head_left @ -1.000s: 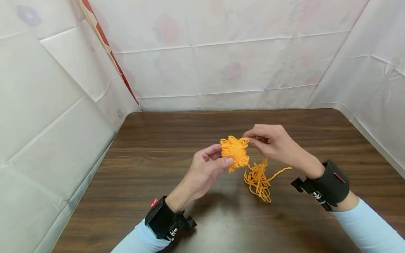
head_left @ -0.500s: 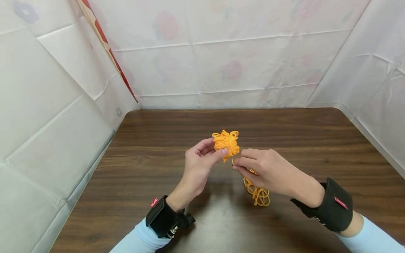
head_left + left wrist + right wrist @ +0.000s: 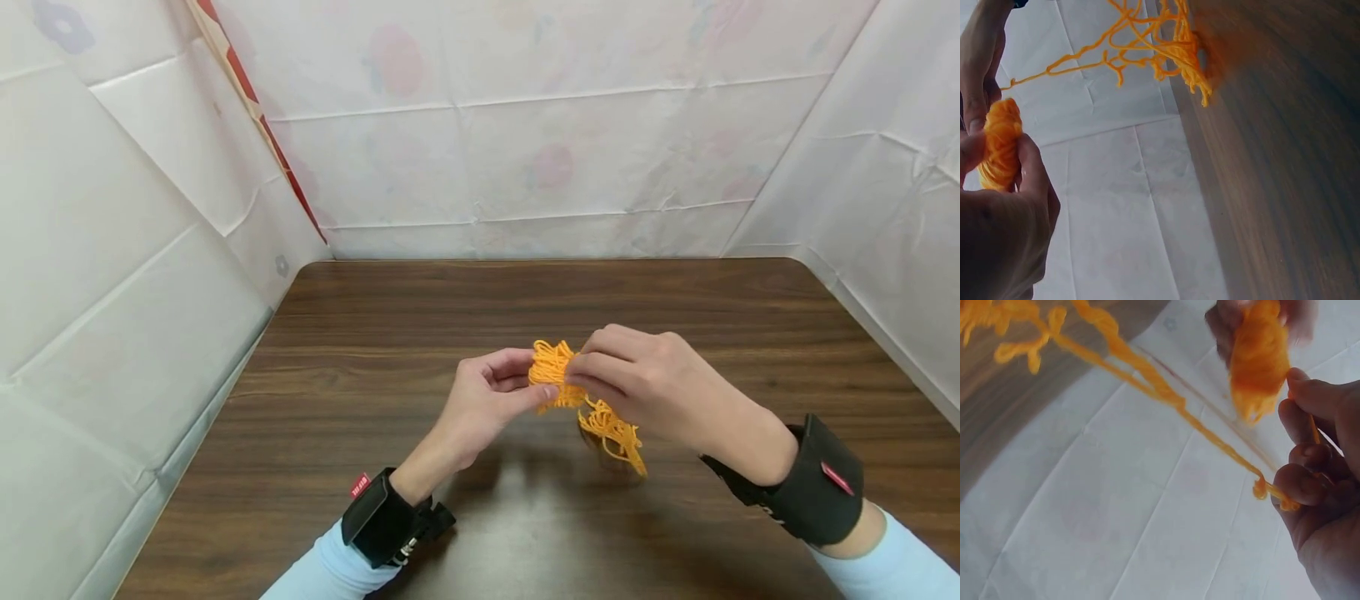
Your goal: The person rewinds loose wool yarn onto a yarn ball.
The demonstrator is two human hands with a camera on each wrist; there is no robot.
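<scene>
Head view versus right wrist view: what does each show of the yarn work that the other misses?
Only the head view shows the whole table, both wristbands and the loose tangle trailing down to the wood below the hands. Only the right wrist view shows the single strand running taut from the tangle into the right hand's grip, passing between its curled fingers. Both show the orange yarn bundle pinched in the left hand, with the right hand close against it.
</scene>
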